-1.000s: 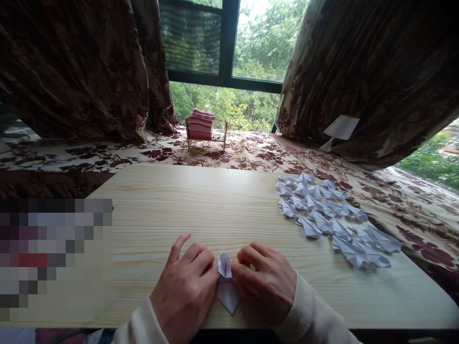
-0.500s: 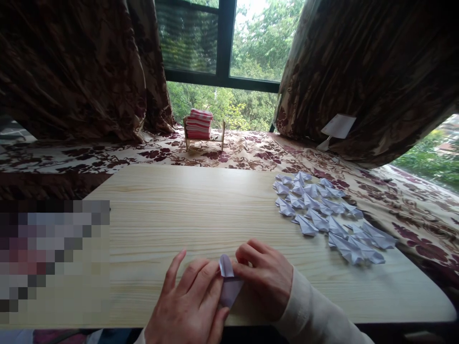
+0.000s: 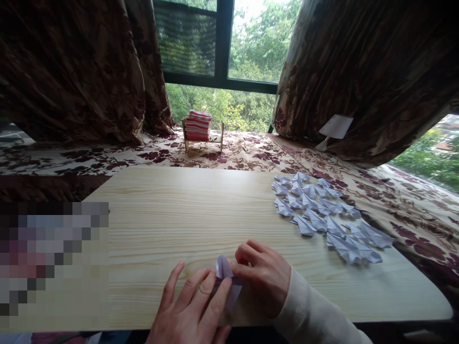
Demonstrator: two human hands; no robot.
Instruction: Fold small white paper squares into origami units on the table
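Note:
A small piece of folded white paper [image 3: 233, 297] lies near the front edge of the table, with a rounded flap [image 3: 224, 267] standing up at its top. My left hand [image 3: 195, 306] rests over its left side, fingers stretched and spread, the index fingertip pressing on the paper below the flap. The left thumb is partly hidden at the bottom edge. From the right, my right hand [image 3: 263, 277] pinches the paper by the flap's base, thumb and index finger together and the other fingers curled. The pinched part is covered by those fingers.
Several folded white paper pieces [image 3: 315, 205] lie in rows on the right of the wooden table [image 3: 179, 205]. Beyond, on patterned cloth, stand a small rack [image 3: 221, 138] with folded striped cloths [image 3: 198, 125] and a white lamp [image 3: 336, 126]. A blurred patch covers the left side.
My left index finger has moved right onto the paper below the flap, and the left thumb has dropped lower. The right hand keeps its pinch. The view has shifted slightly.

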